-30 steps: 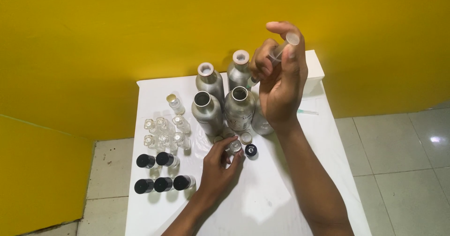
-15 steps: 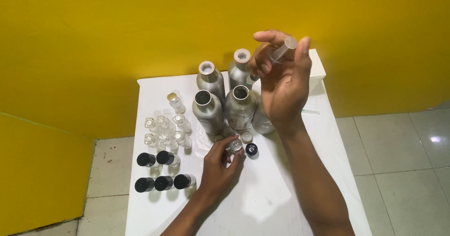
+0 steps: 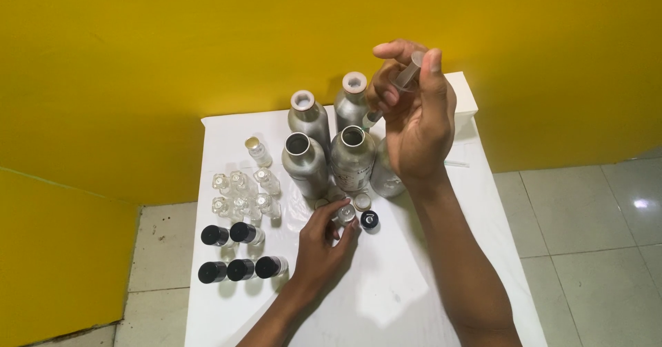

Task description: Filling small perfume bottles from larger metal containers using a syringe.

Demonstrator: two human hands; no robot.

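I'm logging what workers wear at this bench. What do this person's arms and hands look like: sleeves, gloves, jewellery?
Both forearms are bare, with no sleeves in view. The left hand and right hand wear no gloves; no rings, watch or wristbands show.

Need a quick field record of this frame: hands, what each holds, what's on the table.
right hand: right hand raised over the bottles, fingers closed on a clear syringe, thumb on its plunger end
left hand: left hand on the table, fingers around a small open glass vial
metal bottles: four silver bottles, the front two open
capped vials: five with black caps
uncapped vials: cluster of clear ones
loose cap: black cap beside the held vial
surface: white table
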